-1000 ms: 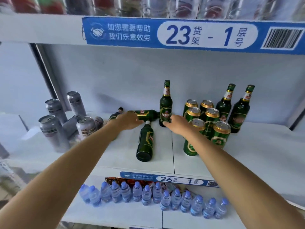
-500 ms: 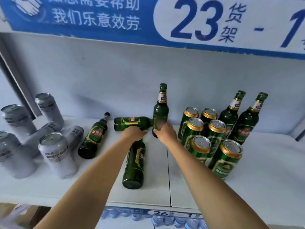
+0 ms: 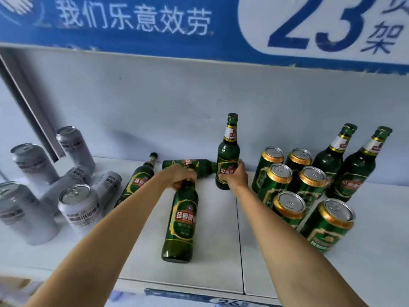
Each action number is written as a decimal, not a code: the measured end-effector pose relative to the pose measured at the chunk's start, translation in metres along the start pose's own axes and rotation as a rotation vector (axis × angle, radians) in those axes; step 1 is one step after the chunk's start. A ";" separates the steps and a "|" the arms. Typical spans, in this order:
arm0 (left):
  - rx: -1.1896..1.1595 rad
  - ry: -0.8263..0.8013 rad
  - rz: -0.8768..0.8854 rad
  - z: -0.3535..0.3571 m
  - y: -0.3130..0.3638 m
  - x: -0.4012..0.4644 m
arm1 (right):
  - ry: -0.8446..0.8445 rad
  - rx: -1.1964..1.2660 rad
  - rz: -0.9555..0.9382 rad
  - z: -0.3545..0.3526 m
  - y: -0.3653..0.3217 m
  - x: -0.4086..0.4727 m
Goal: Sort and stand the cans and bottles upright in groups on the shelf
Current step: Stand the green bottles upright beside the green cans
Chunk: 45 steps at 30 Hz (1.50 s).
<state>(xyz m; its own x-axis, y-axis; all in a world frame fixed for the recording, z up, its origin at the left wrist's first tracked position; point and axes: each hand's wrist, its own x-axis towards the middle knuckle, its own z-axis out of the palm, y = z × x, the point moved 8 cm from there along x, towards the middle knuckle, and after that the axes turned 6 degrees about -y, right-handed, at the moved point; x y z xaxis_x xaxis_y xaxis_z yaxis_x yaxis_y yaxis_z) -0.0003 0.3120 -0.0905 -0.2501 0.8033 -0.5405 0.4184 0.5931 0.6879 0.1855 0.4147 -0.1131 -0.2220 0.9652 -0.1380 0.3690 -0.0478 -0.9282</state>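
Observation:
My right hand [image 3: 235, 178] grips the lower body of an upright green beer bottle [image 3: 228, 149] at the back middle of the white shelf [image 3: 218, 251]. My left hand [image 3: 180, 176] is closed around the neck of a green bottle [image 3: 181, 220] lying with its base toward me. Behind that hand a second bottle [image 3: 202, 166] lies crosswise, and a third [image 3: 139, 181] lies slanted to the left. Several green cans [image 3: 297, 187] stand grouped at the right, with two upright bottles [image 3: 345, 160] behind them. Silver cans [image 3: 79, 207] sit at the left, some upright, two lying [image 3: 70, 181].
The upper shelf's edge with a blue sign [image 3: 199, 29] hangs low over the bottles. A grey upright post [image 3: 28, 111] stands behind the silver cans. A blue price label [image 3: 221, 301] runs along the shelf's front edge.
The view has come closer to the shelf. My right hand has wrapped around the upright bottle's body. My left hand has settled on the neck of the near lying bottle.

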 end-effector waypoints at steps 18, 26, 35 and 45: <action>-0.208 0.221 0.566 -0.077 0.007 -0.102 | -0.050 -0.049 -0.079 0.016 -0.005 -0.089; -0.192 0.280 0.607 -0.076 -0.005 -0.169 | -0.056 -0.112 -0.112 0.006 -0.010 -0.177; -0.143 0.325 0.649 -0.026 -0.014 -0.213 | -0.062 -0.134 -0.115 -0.035 0.005 -0.245; -0.131 0.323 0.708 0.057 0.038 -0.278 | -0.136 -0.105 -0.214 -0.142 0.028 -0.303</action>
<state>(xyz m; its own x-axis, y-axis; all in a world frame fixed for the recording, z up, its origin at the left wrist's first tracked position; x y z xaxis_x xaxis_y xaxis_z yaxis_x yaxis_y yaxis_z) 0.1350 0.1080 0.0580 -0.2126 0.9563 0.2008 0.4715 -0.0796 0.8782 0.3917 0.1574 -0.0480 -0.4215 0.9068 0.0053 0.3911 0.1871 -0.9011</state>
